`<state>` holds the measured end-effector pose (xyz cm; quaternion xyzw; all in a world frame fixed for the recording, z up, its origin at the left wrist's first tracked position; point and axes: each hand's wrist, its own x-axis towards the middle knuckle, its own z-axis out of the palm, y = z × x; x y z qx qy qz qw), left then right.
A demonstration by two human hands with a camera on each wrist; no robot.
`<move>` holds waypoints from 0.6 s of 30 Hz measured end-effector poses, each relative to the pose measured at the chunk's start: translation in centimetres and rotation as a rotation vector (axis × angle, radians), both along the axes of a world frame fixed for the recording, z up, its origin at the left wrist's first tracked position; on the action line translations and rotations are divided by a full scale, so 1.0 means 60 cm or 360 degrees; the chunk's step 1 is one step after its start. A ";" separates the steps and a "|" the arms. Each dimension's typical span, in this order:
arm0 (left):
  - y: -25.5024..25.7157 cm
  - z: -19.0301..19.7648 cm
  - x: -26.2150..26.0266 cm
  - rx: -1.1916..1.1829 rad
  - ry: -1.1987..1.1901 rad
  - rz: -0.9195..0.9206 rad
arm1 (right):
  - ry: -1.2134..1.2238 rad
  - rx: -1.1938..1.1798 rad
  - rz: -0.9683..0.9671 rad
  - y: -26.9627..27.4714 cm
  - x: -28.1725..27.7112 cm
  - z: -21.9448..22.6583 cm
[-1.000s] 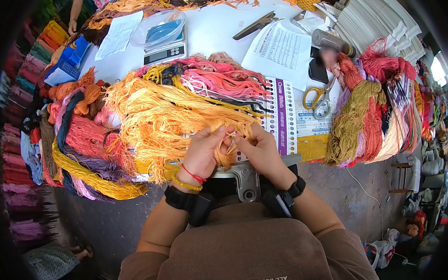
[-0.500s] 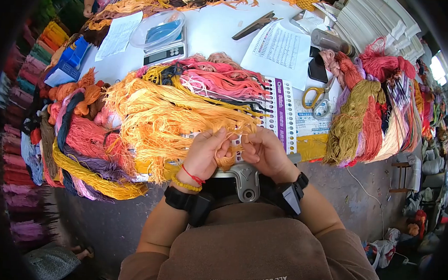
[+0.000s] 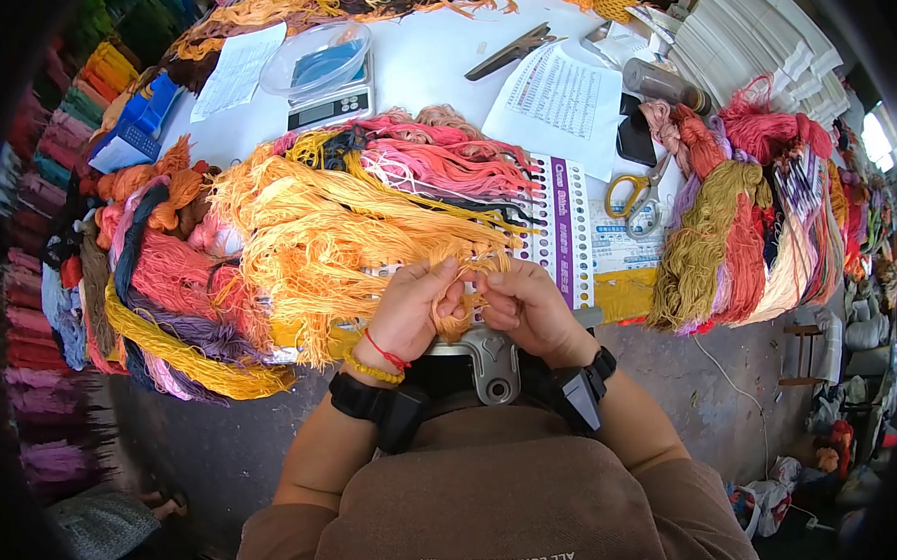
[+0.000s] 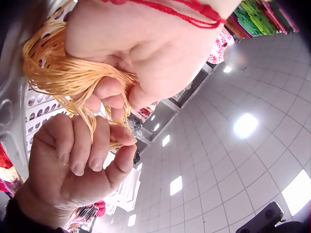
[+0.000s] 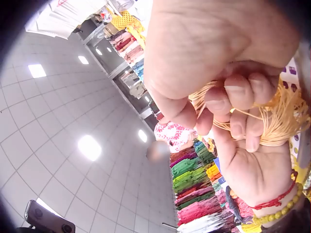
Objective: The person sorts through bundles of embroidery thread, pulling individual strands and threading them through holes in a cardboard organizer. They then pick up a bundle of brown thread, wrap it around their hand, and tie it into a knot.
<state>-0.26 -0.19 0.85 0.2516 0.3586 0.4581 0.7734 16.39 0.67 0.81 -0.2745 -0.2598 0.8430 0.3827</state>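
Both hands work on a bundle of light orange thread (image 3: 452, 327) at the table's front edge. My left hand (image 3: 407, 303) grips the bundle, and its strands run across the palm and hang down in the left wrist view. The right hand (image 3: 535, 309) is close beside it, its thumb and index finger pinching strands while the other fingers curl in. In the right wrist view, loose thread loops (image 5: 286, 116) spread out past the left hand's fingers. Behind the hands lies a large pile of the same orange thread (image 3: 311, 214).
A punched thread card (image 3: 569, 235) with a purple strip lies just behind the hands. Scissors (image 3: 632, 200), a phone (image 3: 635, 138) and printed sheets (image 3: 556, 100) are farther right. At the back left are a scale (image 3: 331, 105) and a blue box (image 3: 140, 121). Coloured skeins (image 3: 710, 241) hang over the right edge.
The right hand has drawn a little to the right and turned, its fingers now more curled, pinching strands. The left hand has stayed nearly still. A person across the table has shifted right.
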 end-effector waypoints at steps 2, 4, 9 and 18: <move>0.000 0.000 0.000 -0.0014 -0.0033 -0.0008 | -0.0023 0.0017 0.0009 0.001 0.000 -0.005; -0.001 -0.001 0.000 -0.0009 -0.0033 -0.0007 | -0.0045 0.0034 0.0019 0.001 -0.001 -0.006; -0.001 -0.001 0.002 0.0004 -0.0028 0.0005 | -0.0133 0.0024 -0.0027 -0.001 -0.004 -0.002; -0.001 -0.002 0.002 0.0012 -0.0019 0.0005 | -0.0168 0.0037 -0.0049 -0.003 -0.004 0.000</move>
